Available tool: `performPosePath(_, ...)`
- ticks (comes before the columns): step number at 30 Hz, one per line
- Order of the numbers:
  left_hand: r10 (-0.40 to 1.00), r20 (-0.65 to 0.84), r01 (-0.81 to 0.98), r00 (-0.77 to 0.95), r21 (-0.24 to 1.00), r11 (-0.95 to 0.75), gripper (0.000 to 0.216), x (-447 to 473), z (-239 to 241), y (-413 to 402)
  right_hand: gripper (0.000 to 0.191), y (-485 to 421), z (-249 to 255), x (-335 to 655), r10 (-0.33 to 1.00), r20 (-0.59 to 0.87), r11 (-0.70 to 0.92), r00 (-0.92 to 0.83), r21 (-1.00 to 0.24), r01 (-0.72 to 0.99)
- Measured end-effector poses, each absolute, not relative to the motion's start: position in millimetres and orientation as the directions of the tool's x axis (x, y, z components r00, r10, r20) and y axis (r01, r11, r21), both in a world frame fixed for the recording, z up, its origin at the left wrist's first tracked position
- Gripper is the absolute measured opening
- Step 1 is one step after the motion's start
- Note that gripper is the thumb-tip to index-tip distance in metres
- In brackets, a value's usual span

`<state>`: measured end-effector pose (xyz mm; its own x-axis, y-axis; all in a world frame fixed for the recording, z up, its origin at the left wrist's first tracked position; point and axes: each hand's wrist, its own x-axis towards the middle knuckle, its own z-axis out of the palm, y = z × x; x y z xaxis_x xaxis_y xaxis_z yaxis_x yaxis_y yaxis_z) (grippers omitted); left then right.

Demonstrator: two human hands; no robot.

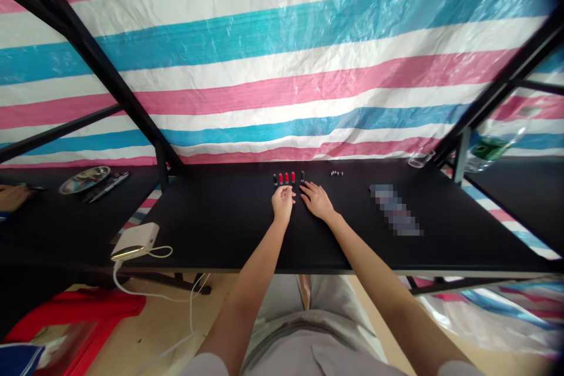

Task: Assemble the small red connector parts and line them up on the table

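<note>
A short row of small rounded pieces lies on the black table [211, 211]. From left to right come a black piece [275, 179], three red pieces [286, 177] and, a little apart, another black piece [302, 176]. Their exact kind is too small to make out. My left hand [282, 202] is just below the row, its fingers curled together; whatever may be in them is hidden. Palm down to the right, my right hand [318, 201] has its fingers stretched and spread, their tips just below the right black piece. Several tiny silvery bits [336, 174] lie farther right.
A blurred-out rectangular object [395, 210] lies on the right, and a clear cup [420, 158] at the back right. A white box with a cable [137, 241] sits at the front left. Dark frame bars [97, 64] slant up both sides. Another person's hand [13, 197] is far left.
</note>
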<state>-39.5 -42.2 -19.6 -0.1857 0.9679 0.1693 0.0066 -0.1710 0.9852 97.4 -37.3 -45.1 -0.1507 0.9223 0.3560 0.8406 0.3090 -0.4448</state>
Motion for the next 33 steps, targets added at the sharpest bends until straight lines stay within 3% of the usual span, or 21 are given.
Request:
performPosePath(6, 0.970, 0.141, -0.013, -0.198, 0.989, -0.147, 0.024, -39, -18, -41, 0.042, -31, -42, 91, 0.957, 0.245, 0.244, -0.153, -0.402, 0.883)
performPosePath(15, 0.967, 0.154, -0.007, -0.203, 0.987, -0.159, 0.023, -39, -20, -40, 0.046, -16, -40, 86, 0.971, 0.208, 0.192, -0.114, -0.405, 0.894)
performPosePath(21, 0.970, 0.149, -0.021, -0.193, 0.988, -0.156, 0.024, -40, -21, -40, 0.041, -31, -41, 87, 0.950, 0.300, 0.225, -0.092, -0.447, 0.866)
performPosePath(25, 0.969, 0.165, -0.001, -0.186, 0.986, -0.168, 0.027, -41, -21, -41, 0.031, -45, -32, 93, 0.898, 0.426, 0.368, -0.111, -0.589, 0.719)
performPosePath(28, 0.970, 0.154, -0.003, -0.188, 0.988, -0.157, 0.031, -40, -19, -42, 0.030, -54, -23, 95, 0.864, 0.503, 0.412, -0.022, -0.681, 0.606)
performPosePath(33, 0.978, 0.186, -0.037, -0.096, 0.981, -0.190, 0.038, -37, -17, -45, 0.030, -63, -17, 91, 0.836, 0.549, 0.446, 0.016, -0.696, 0.563)
